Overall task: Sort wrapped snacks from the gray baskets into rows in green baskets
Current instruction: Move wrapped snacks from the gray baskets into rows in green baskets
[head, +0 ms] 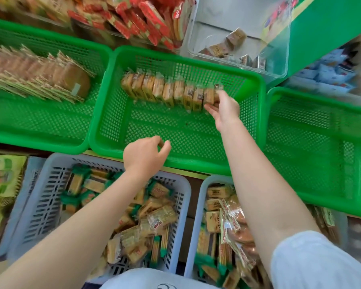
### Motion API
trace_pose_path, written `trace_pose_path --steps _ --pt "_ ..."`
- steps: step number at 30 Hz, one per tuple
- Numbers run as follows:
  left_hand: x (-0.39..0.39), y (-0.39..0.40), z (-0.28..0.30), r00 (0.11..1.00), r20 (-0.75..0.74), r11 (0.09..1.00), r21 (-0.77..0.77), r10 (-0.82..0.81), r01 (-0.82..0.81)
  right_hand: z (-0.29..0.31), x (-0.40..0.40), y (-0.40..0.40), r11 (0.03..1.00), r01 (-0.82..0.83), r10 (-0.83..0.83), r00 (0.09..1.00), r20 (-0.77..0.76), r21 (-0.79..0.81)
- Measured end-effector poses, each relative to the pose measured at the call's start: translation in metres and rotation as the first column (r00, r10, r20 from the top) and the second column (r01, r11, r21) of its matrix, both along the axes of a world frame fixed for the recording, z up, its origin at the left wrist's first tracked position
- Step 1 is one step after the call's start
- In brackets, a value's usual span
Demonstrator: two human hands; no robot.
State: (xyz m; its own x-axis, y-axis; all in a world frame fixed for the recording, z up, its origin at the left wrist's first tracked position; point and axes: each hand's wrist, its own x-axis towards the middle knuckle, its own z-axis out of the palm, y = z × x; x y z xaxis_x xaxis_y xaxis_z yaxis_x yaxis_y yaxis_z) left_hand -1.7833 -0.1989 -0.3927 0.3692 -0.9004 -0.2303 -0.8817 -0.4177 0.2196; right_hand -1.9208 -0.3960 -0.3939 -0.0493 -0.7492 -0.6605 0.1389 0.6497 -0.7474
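Right grip [221,103] pinches the end packet of the cracker row [171,91] in the middle green basket [175,161]. Left grip [146,153], loosely curled, apparently empty, hangs nearer, above the gray basket [40,205]. Best: seat packet upright, flush against its neighbour.

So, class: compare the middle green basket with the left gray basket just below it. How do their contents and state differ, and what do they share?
The middle green basket holds one neat row of wrapped snacks standing on edge, with much bare floor; the left gray basket holds a loose jumble lying at all angles. The right hand grips the row's end inside the green basket; the left hand hangs over the green basket's near rim. Both are perforated plastic baskets with wrapped snacks.
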Motion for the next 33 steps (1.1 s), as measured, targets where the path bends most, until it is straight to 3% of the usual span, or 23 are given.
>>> trace_pose_path --steps 6,11,17,19,22,24,26,28,30,33 --pt "-0.001 0.0 0.001 1.0 0.019 1.0 -0.015 0.001 0.0 -0.004 0.005 0.007 0.991 0.135 -0.135 0.979 0.151 0.008" --pt "-0.002 0.0 -0.001 1.0 0.018 1.0 -0.022 0.011 -0.011 -0.001 -0.006 0.027 0.994 0.088 -0.101 0.962 0.254 0.063" --pt "0.0 0.0 0.0 1.0 0.019 1.0 0.004 0.0 0.0 -0.001 -0.025 0.058 0.997 0.077 -0.081 0.971 0.225 0.029" --pt "0.003 0.001 0.005 0.997 -0.074 1.0 -0.007 -0.003 0.003 0.007 -0.029 0.075 0.999 0.041 -0.038 0.98 0.196 -0.012" --pt "0.012 0.012 0.019 0.923 -0.384 0.984 -0.176 -0.031 -0.04 0.035 -0.03 0.118 0.993 -0.069 0.085 0.98 0.182 -0.097" --pt "0.018 0.033 0.029 0.923 -0.372 0.922 -0.384 -0.098 -0.057 0.054 -0.028 0.157 0.964 -0.217 0.24 0.958 0.156 -0.155" --pt "0.023 0.065 0.031 0.95 -0.307 0.885 -0.457 -0.063 -0.09 0.062 -0.022 0.197 0.911 -0.384 0.403 0.906 0.128 -0.15" --pt "0.028 0.103 0.02 0.941 -0.338 0.928 -0.349 0.007 -0.132 0.052 -0.012 0.235 0.838 -0.543 0.546 0.835 0.066 -0.05" --pt "0.037 0.138 -0.006 0.921 -0.368 0.988 -0.042 0.123 -0.149 0.023 -0.004 0.264 0.727 -0.681 0.686 0.717 -0.124 0.086" --pt "0.049 0.18 -0.037 0.91 -0.371 0.935 0.35 0.186 -0.049 -0.031 -0.001 0.292 0.508 -0.795 0.837 0.364 -0.409 0.333"
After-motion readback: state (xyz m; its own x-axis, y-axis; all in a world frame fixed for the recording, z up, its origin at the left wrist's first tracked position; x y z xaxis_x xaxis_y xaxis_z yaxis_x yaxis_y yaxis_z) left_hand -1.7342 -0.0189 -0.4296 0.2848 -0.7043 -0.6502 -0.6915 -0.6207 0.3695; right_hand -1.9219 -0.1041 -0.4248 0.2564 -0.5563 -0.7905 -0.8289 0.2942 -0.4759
